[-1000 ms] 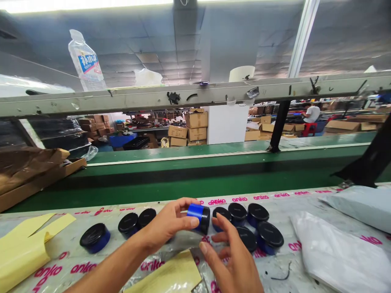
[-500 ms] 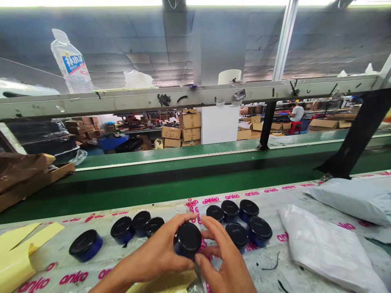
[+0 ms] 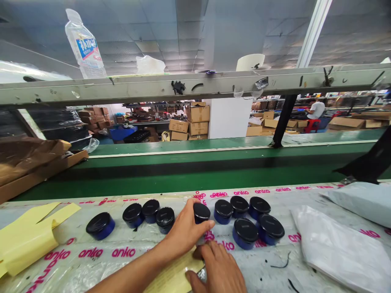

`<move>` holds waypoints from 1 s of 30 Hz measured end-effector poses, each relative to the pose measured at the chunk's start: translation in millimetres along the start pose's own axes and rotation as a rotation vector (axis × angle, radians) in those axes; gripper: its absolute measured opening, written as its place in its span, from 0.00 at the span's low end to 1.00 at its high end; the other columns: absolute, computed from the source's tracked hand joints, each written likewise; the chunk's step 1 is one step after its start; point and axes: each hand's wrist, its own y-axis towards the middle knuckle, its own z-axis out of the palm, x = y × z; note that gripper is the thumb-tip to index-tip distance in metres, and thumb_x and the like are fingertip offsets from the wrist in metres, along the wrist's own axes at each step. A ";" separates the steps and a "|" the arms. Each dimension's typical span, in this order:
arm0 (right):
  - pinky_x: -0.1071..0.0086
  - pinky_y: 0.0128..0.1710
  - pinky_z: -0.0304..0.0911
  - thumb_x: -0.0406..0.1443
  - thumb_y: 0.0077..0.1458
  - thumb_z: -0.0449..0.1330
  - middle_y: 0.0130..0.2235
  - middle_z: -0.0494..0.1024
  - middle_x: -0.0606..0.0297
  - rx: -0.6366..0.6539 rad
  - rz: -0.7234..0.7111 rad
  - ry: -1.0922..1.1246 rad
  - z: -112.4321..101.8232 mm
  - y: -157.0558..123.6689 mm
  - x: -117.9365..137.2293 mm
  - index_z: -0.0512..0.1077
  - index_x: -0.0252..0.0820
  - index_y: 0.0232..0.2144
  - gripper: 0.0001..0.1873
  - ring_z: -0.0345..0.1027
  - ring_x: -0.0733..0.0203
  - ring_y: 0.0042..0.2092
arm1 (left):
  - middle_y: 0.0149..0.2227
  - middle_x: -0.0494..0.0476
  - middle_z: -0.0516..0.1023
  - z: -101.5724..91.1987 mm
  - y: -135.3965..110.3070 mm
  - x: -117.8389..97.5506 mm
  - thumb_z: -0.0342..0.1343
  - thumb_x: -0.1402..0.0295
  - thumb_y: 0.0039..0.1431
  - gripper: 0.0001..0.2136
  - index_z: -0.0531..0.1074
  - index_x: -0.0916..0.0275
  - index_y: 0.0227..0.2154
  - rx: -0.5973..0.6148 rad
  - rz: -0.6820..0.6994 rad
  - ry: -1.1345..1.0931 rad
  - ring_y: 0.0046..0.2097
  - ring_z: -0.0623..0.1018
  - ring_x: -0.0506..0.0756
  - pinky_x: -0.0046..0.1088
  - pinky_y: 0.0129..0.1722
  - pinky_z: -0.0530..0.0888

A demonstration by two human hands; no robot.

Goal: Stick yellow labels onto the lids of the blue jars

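In the head view, the person's left hand [image 3: 183, 232] is half closed against a blue jar with a black lid [image 3: 201, 213], standing upright on the printed plastic sheet [image 3: 253, 260]; I cannot tell if it grips. The right hand [image 3: 216, 270] has bent fingers near a yellow paper [image 3: 174, 278]. A quick sideways move may knock the next jar [image 3: 223, 211] over.

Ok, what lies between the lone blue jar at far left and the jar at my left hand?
In the head view, three black-lidded blue jars stand there in a loose cluster on the anko-printed plastic sheet.
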 end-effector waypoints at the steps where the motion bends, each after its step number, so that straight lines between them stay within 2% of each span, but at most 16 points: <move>1: 0.47 0.41 0.65 0.30 0.42 0.67 0.39 0.76 0.58 -0.007 0.009 -0.014 0.8 -0.7 0.1 0.76 0.41 0.38 0.17 0.71 0.43 0.42 | 0.47 0.56 0.75 2.5 0.9 3.0 0.63 0.59 0.55 0.25 0.63 0.61 0.53 -0.005 -0.004 0.008 0.48 0.73 0.58 0.36 0.49 0.67; 4: 0.45 0.45 0.62 0.31 0.42 0.68 0.44 0.77 0.51 -0.038 0.044 -0.077 3.3 -2.4 3.6 0.75 0.36 0.45 0.24 0.71 0.39 0.45 | 0.49 0.57 0.74 6.9 3.5 9.2 0.65 0.61 0.51 0.28 0.63 0.61 0.53 -0.043 -0.024 0.045 0.50 0.72 0.60 0.38 0.51 0.66; 7: 0.47 0.46 0.61 0.26 0.42 0.65 0.44 0.77 0.56 0.031 0.088 0.043 4.0 -2.4 2.8 0.74 0.39 0.43 0.21 0.71 0.42 0.46 | 0.48 0.58 0.74 4.4 2.0 8.0 0.67 0.60 0.50 0.29 0.63 0.61 0.53 -0.016 -0.024 0.043 0.49 0.73 0.60 0.38 0.50 0.68; 10: 0.56 0.44 0.60 0.24 0.49 0.59 0.40 0.77 0.63 0.096 0.115 0.263 3.3 -2.8 -5.5 0.72 0.43 0.41 0.17 0.72 0.50 0.44 | 0.60 0.59 0.69 -6.9 -11.9 3.3 0.61 0.56 0.59 0.30 0.60 0.59 0.60 0.020 0.031 0.036 0.59 0.70 0.59 0.38 0.60 0.65; 12: 0.61 0.43 0.59 0.25 0.53 0.57 0.40 0.77 0.65 0.084 0.097 0.353 3.5 -3.9 -10.0 0.72 0.45 0.44 0.17 0.72 0.54 0.42 | 0.66 0.56 0.61 -17.9 -28.6 2.9 0.53 0.55 0.68 0.25 0.57 0.55 0.64 -0.031 0.132 0.096 0.66 0.63 0.57 0.38 0.66 0.60; 14: 0.59 0.46 0.58 0.28 0.53 0.60 0.45 0.78 0.63 0.005 0.075 0.304 4.6 -4.9 -10.1 0.72 0.45 0.49 0.20 0.72 0.52 0.46 | 0.62 0.53 0.68 -28.5 -47.3 8.2 0.47 0.57 0.72 0.17 0.62 0.52 0.59 -0.134 0.250 0.237 0.62 0.70 0.54 0.37 0.62 0.67; 16: 0.55 0.48 0.55 0.31 0.47 0.65 0.48 0.78 0.61 -0.057 0.064 0.167 5.7 -4.5 -6.6 0.72 0.43 0.51 0.26 0.70 0.45 0.49 | 0.53 0.51 0.75 -35.0 -64.0 20.4 0.48 0.60 0.72 0.12 0.65 0.52 0.54 -0.242 0.368 0.442 0.53 0.77 0.54 0.35 0.50 0.76; 18: 0.55 0.47 0.52 0.27 0.42 0.65 0.45 0.78 0.66 -0.037 0.047 0.134 5.8 -2.9 -2.6 0.73 0.45 0.50 0.29 0.71 0.46 0.47 | 0.51 0.52 0.78 -35.2 -76.4 37.7 0.53 0.63 0.68 0.14 0.65 0.53 0.55 -0.305 0.493 0.654 0.51 0.79 0.56 0.35 0.46 0.78; 20: 0.58 0.46 0.51 0.24 0.45 0.62 0.40 0.77 0.72 -0.012 0.017 0.247 4.1 -1.2 -0.6 0.72 0.50 0.48 0.28 0.71 0.52 0.44 | 0.52 0.55 0.78 -30.0 -84.5 54.9 0.56 0.62 0.66 0.19 0.63 0.54 0.58 -0.307 0.542 0.731 0.51 0.80 0.58 0.36 0.45 0.78; 22: 0.59 0.46 0.51 0.24 0.51 0.58 0.38 0.76 0.74 -0.007 -0.006 0.391 0.7 -0.6 -0.7 0.72 0.51 0.46 0.23 0.70 0.57 0.42 | 0.54 0.56 0.77 -23.4 -89.1 65.4 0.53 0.60 0.68 0.20 0.63 0.54 0.60 -0.286 0.443 0.653 0.53 0.78 0.58 0.37 0.50 0.76; 24: 0.59 0.47 0.52 0.28 0.57 0.56 0.36 0.76 0.73 0.014 0.020 0.471 -3.4 -1.0 -1.6 0.72 0.50 0.44 0.16 0.70 0.59 0.39 | 0.57 0.56 0.75 -20.1 -90.7 65.4 0.51 0.59 0.70 0.19 0.65 0.53 0.61 -0.203 0.240 0.489 0.57 0.75 0.59 0.40 0.57 0.71; 27: 0.60 0.47 0.57 0.34 0.61 0.55 0.37 0.77 0.71 0.039 0.120 0.538 -7.8 -2.4 -2.5 0.73 0.50 0.45 0.12 0.70 0.60 0.38 | 0.57 0.56 0.74 -23.1 -89.0 49.0 0.52 0.57 0.68 0.20 0.67 0.54 0.60 -0.042 -0.023 0.163 0.59 0.72 0.59 0.40 0.60 0.67; 30: 0.65 0.43 0.62 0.38 0.62 0.55 0.39 0.77 0.70 -0.006 0.143 0.583 -8.2 -3.0 -4.2 0.72 0.50 0.49 0.13 0.71 0.61 0.38 | 0.51 0.58 0.76 -27.4 -85.4 28.1 0.54 0.57 0.66 0.18 0.70 0.59 0.55 0.027 -0.108 -0.188 0.54 0.75 0.57 0.35 0.57 0.68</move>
